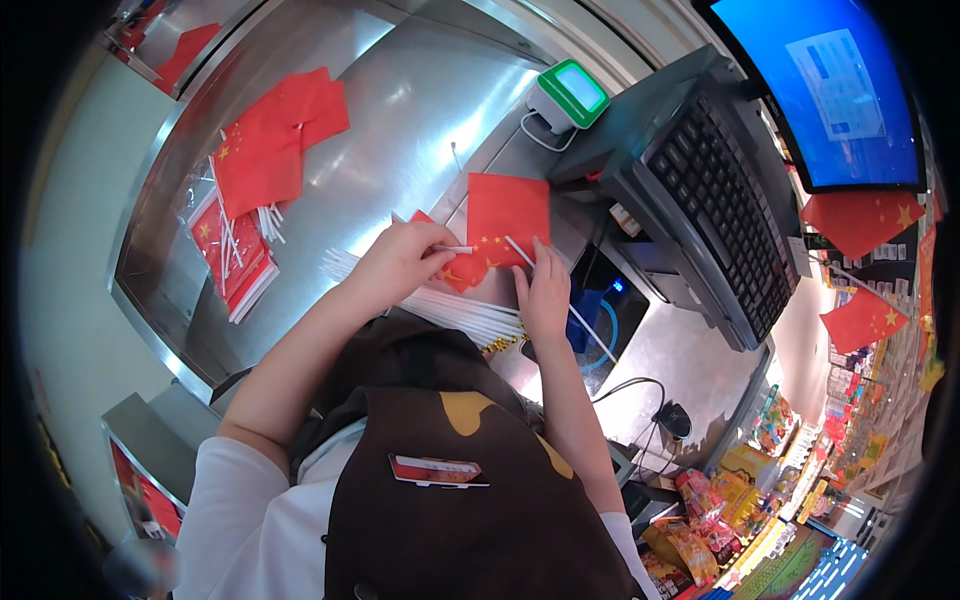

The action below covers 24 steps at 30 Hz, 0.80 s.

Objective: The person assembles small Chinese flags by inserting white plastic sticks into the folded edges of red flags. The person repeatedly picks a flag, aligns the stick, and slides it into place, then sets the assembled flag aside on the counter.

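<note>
My left hand (412, 255) is closed, its thumb and forefinger pinching a short white strip (459, 249) over small red flags; whether this is a flag's edge or a stick end I cannot tell. One square red flag with yellow stars (508, 212) lies flat between my hands. My right hand (545, 290) is closed on a thin white plastic stick (597, 341), which slants from the flag's lower edge down to the right. Just in front of me, below both hands, lies a bundle of white sticks (465, 312).
Red flags (262, 150) and a plastic-wrapped flag pack with white sticks (235, 262) lie on the steel counter (400, 110) at left. A green-and-white payment device (570, 93), a black keyboard (712, 215) and a lit monitor (835, 85) stand at right. Packaged snacks (700, 510) sit lower right.
</note>
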{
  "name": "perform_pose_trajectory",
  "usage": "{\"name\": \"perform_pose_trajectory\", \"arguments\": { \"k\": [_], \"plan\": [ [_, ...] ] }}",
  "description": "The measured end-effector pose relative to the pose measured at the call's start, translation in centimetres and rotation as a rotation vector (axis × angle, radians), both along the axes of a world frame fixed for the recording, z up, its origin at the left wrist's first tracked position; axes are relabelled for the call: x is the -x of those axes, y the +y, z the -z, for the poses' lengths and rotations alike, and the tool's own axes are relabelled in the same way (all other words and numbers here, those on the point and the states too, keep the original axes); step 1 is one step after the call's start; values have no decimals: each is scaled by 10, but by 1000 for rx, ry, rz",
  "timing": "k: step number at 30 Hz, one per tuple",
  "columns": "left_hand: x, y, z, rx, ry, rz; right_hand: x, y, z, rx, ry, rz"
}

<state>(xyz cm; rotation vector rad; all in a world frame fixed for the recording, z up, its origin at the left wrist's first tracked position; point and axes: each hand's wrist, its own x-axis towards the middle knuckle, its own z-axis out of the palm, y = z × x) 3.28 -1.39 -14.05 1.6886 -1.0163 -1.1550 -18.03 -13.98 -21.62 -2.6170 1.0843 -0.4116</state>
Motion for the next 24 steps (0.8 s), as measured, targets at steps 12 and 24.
{"name": "perform_pose_trajectory", "arguments": {
  "k": [12,24],
  "plan": [
    [8,8,-13,-9,-210,59,-24,7,-11,-143,88,-48],
    [15,20,-97,203,229,79,-17,50,-186,-397,-358,-187]
  ]
}}
